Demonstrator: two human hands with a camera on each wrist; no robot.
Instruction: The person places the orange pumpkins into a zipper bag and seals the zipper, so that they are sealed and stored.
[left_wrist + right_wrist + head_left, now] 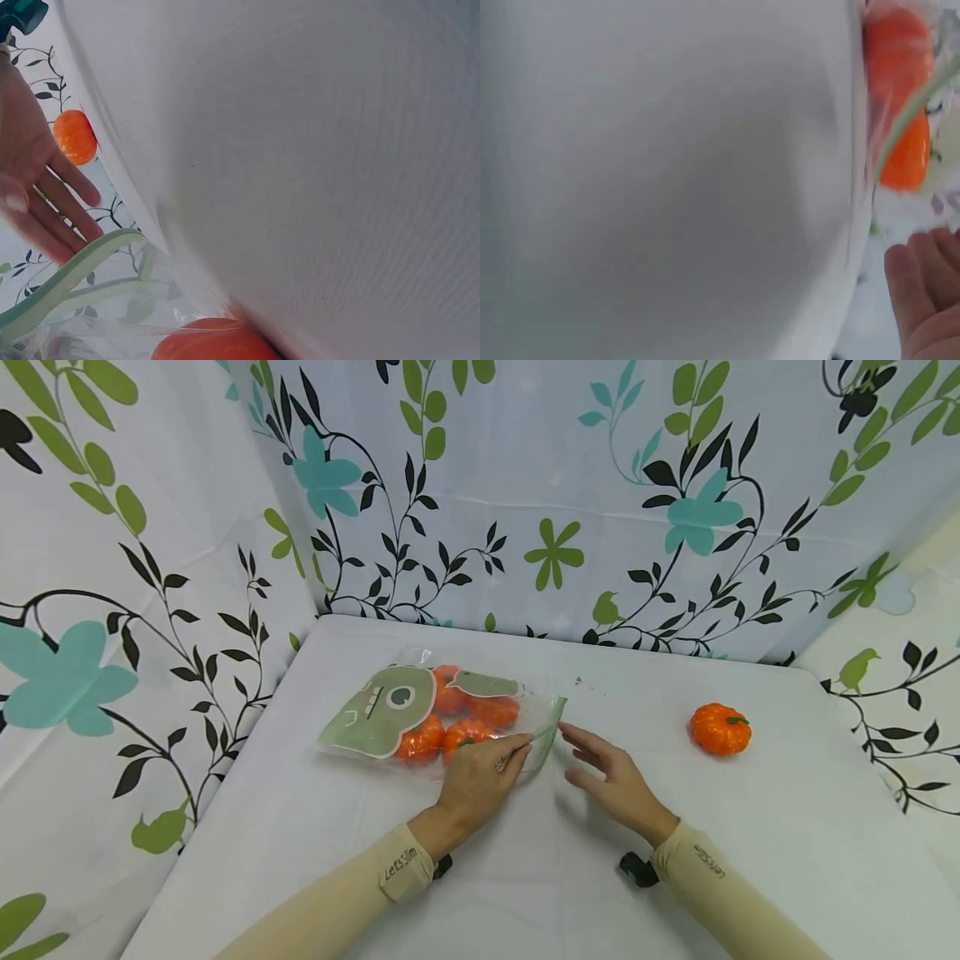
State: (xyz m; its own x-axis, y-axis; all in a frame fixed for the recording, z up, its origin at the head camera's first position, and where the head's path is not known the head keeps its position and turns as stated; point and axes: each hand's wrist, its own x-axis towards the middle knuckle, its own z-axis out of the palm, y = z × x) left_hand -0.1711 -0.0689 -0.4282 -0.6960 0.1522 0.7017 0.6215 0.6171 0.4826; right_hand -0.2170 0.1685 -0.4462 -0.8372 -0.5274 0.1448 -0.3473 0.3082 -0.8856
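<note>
A clear plastic zip bag (pixel 367 714) with a green cartoon print lies on the table, several small orange pumpkins (pixel 467 733) inside it. My left hand (pixel 476 785) pinches the bag near its green-edged mouth (pixel 553 735) between thumb and fingers. In the left wrist view, the green strips (pixel 75 274) of that mouth stand apart. Just right of the mouth is my right hand (pixel 618 785), its fingers extended and holding nothing; whether a fingertip touches the strip I cannot tell. One more pumpkin (pixel 720 729) with a green stem sits outside the bag, farther right.
The white-covered table (pixel 480 893) meets a patterned curtain (pixel 465 485) at the back and sides. Small dark devices (pixel 639 869) show beneath both wrists. Tiny dark specks (pixel 579 681) mark the cloth behind the bag.
</note>
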